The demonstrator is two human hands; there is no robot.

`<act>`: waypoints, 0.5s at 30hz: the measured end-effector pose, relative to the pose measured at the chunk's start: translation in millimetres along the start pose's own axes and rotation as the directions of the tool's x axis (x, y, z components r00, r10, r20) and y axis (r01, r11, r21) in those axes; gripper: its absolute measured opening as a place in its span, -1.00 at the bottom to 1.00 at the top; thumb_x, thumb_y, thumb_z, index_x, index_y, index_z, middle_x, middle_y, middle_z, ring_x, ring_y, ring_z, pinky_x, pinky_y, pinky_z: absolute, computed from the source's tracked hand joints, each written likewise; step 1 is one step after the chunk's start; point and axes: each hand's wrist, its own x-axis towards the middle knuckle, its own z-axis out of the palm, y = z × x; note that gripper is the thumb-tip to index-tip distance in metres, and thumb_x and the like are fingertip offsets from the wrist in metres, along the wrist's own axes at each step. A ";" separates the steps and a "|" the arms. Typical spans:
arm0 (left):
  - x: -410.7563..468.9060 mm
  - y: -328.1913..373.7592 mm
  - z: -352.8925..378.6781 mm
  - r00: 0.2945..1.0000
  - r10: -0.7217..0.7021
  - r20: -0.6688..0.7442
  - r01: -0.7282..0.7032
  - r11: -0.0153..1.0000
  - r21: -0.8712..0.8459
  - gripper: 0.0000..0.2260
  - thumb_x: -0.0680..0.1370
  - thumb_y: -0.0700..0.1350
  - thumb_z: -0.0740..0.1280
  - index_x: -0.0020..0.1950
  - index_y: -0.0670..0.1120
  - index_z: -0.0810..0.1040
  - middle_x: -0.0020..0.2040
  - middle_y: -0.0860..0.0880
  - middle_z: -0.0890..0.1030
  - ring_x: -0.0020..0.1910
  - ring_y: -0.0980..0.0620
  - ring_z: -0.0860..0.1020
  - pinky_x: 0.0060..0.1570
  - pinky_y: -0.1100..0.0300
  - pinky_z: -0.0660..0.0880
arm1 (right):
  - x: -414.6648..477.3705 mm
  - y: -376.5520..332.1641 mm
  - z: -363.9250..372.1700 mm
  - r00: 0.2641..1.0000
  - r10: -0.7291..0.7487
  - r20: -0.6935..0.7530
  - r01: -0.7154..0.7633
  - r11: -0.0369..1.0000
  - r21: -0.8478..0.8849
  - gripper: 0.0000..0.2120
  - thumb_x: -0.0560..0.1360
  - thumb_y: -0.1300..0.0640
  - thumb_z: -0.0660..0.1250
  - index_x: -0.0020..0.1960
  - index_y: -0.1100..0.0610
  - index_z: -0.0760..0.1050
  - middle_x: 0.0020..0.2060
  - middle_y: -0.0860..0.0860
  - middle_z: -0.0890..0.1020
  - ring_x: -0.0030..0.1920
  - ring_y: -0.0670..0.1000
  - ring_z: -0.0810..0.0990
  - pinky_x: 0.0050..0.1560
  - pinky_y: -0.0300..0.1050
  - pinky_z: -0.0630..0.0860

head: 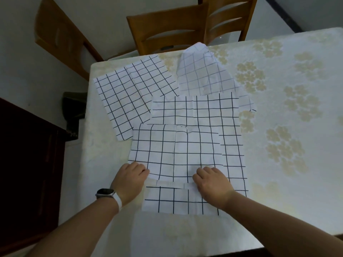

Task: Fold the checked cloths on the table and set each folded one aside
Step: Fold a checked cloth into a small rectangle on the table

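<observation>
Several white cloths with a black check lie on the table (289,164). The nearest cloth (176,151) is partly folded over itself, its lower layer showing below at the table's front. My left hand (130,179) pinches the folded cloth's near left edge. My right hand (211,183) grips the same edge further right. Behind it lies another flat cloth (194,110). A cloth (126,95) is spread at the far left. A paler, rumpled cloth (202,75) sits at the back near the chair.
The table wears a white cover with beige flower prints, bare on its right half. A wooden chair (185,25) stands at the far edge. A dark wooden cabinet (27,164) stands to the left. A watch with a white strap is on my left wrist.
</observation>
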 end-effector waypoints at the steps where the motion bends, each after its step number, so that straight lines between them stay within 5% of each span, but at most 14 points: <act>1: -3.2 1.9 2.1 1.000 0.006 0.006 -0.006 1.000 0.004 -0.68 0.39 -0.25 0.15 -0.05 -0.09 0.67 -0.15 -0.04 0.62 -0.18 -0.09 0.56 -0.20 0.11 0.48 | -2.3 -1.3 2.4 1.000 -0.002 0.006 0.002 1.000 0.000 -0.68 0.13 0.22 0.55 -0.17 0.12 0.54 -0.29 0.03 0.51 -0.34 0.06 0.46 -0.35 -0.08 0.43; 15: -38.1 5.8 15.3 0.987 -0.159 0.016 0.160 0.980 -0.120 -0.72 0.45 -0.17 0.21 0.00 -0.10 0.68 -0.10 -0.04 0.65 -0.14 -0.10 0.61 -0.18 0.10 0.49 | -18.4 -24.1 14.3 0.998 -0.017 0.053 0.010 0.992 0.127 -0.75 0.26 0.19 0.51 -0.11 0.09 0.52 -0.27 0.01 0.51 -0.34 0.01 0.44 -0.35 -0.12 0.44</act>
